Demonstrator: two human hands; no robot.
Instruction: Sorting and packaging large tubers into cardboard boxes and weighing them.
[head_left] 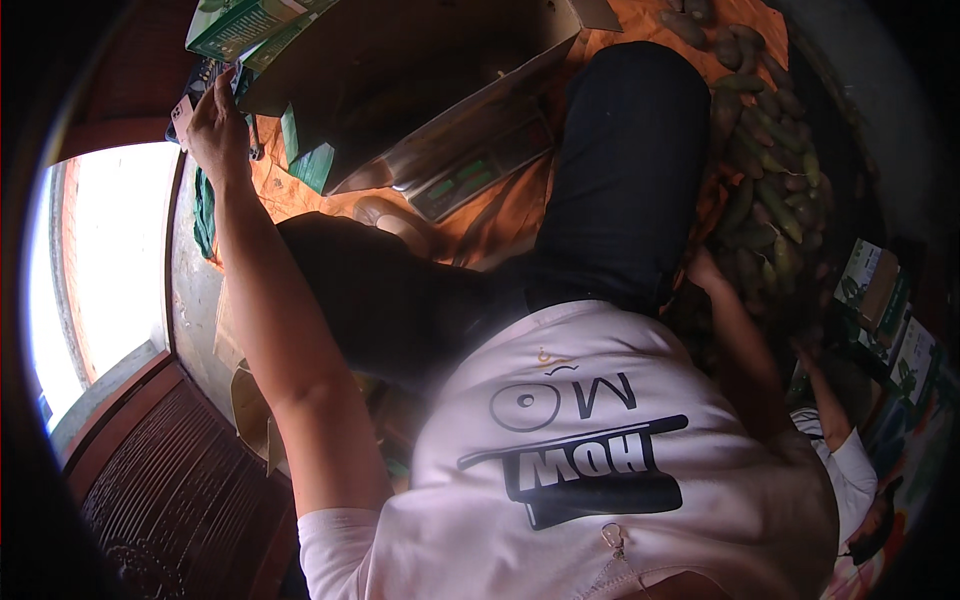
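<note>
My left hand (217, 128) is raised at the upper left, beside an open cardboard carton (480, 98). Its fingers are bent together next to a dark item and a small pinkish piece (182, 116); what they grip is too dim to make out. My right hand (703, 270) reaches down past my right knee, close to a pile of long green and brown fruits or roots (765, 205). The fingers of that hand are hidden behind my leg. Below the carton sits a scale with a green-lit display (470, 182).
An orange sheet (285, 180) covers the floor under the carton. Green-and-white printed boxes (235, 28) stand at the upper left, and more printed boxes (868, 285) at the right. Another person (845, 470) is at the lower right. A carved wooden panel (185, 470) stands at the left.
</note>
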